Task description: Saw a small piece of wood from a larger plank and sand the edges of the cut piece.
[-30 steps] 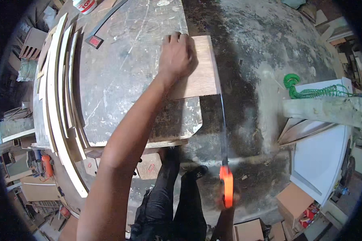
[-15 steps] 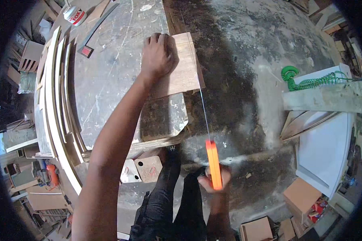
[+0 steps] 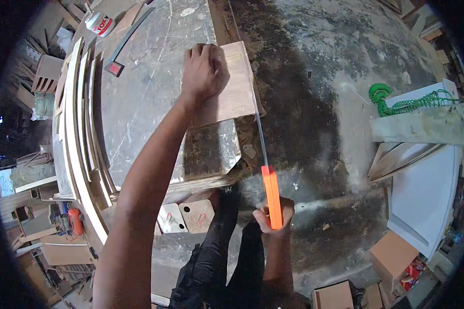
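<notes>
My left hand (image 3: 203, 72) presses flat on a light wooden board (image 3: 232, 87) that lies on the grey workbench (image 3: 139, 98) and overhangs its right edge. My right hand (image 3: 273, 213) grips the orange handle of a hand saw (image 3: 271, 193). Its thin blade (image 3: 258, 123) runs up along the board's right edge. The far tip of the blade is hard to make out against the dark floor.
Curved wooden strips (image 3: 80, 129) are stacked along the bench's left side. A white can (image 3: 100, 23) and a dark bar with a red end (image 3: 116, 67) lie at the bench's top. A green coiled hose (image 3: 397, 103) rests on a white panel to the right. Cardboard boxes (image 3: 397, 257) sit on the floor.
The saw has moved back and forth along the board's edge; my right hand drew the handle down, then pushed it up again. My left hand stays on the board.
</notes>
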Tool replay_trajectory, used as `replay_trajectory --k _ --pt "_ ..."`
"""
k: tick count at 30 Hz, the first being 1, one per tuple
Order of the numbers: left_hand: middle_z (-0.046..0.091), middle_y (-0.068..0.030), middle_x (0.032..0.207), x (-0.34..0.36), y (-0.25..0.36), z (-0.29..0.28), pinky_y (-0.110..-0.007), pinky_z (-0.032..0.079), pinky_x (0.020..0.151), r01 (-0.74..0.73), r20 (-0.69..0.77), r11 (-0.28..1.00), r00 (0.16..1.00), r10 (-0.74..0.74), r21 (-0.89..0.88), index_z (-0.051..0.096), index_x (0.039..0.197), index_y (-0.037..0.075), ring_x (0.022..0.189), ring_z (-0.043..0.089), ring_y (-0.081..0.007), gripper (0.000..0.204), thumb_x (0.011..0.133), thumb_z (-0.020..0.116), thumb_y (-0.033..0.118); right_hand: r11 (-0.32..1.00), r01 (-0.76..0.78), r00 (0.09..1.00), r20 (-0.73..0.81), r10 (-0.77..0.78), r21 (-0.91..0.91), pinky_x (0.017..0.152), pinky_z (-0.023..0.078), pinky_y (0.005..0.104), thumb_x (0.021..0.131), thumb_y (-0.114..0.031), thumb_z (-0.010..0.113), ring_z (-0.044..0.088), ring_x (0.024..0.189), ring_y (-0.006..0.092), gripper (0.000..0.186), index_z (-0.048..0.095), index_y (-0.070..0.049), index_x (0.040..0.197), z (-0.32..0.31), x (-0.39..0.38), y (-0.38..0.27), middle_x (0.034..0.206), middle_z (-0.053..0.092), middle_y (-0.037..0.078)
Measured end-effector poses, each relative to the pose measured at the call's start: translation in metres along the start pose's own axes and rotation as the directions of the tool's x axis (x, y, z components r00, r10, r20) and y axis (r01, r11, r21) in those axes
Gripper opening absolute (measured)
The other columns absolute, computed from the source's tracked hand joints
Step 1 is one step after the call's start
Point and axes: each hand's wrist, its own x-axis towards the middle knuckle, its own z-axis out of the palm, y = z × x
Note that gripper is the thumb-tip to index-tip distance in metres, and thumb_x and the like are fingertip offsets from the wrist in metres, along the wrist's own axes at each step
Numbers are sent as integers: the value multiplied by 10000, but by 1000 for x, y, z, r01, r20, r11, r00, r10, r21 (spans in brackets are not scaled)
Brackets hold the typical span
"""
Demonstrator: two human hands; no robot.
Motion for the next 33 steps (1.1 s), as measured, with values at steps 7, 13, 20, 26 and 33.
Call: replay_trajectory --k 7,13,20,26,33 --pt "567 -238 1017 4 0 -5 -480 367 935 14 40 1000 999 -15 16 572 1064 -14 1023 499 -389 299 821 540 156 896 405 909 187 -373 -181 481 370 274 681 -107 768 468 511 146 253 528 -76 752 -36 -21 20 623 485 7" --pt "566 -226 1024 3 -3 1 -497 361 923 -37 64 999 997 35 17 567 1042 -23 1019 492 -397 290 835 533 177 991 135 985 110 -132 -20 456 399 319 644 -203 845 500 471 201 348 511 -115 595 -20 22 14 552 499 -2" --pt "565 -224 1090 4 -11 -1 -486 370 929 50 70 994 996 -56 95 552 1103 2 1045 505 -397 367 778 580 170 991 -95 951 287 119 -95 861 498 380 619 -311 857 652 961 288 695 607 -34 1205 -86 -104 31 981 677 121" --pt "536 -233 1156 0 -8 8 -496 348 973 84 135 996 987 -85 11 529 1193 24 1089 466 -425 408 811 554 164 995 -101 992 83 98 26 516 403 286 614 -89 813 477 538 126 304 522 -93 702 -26 4 1 624 492 -1" --pt "528 -234 1141 0 -12 0 -499 364 971 72 102 996 992 -76 43 530 1121 -7 1073 465 -424 387 776 583 161 953 269 954 178 -243 -138 497 441 337 625 -187 807 531 522 175 302 542 -103 743 -39 -14 34 646 548 13"
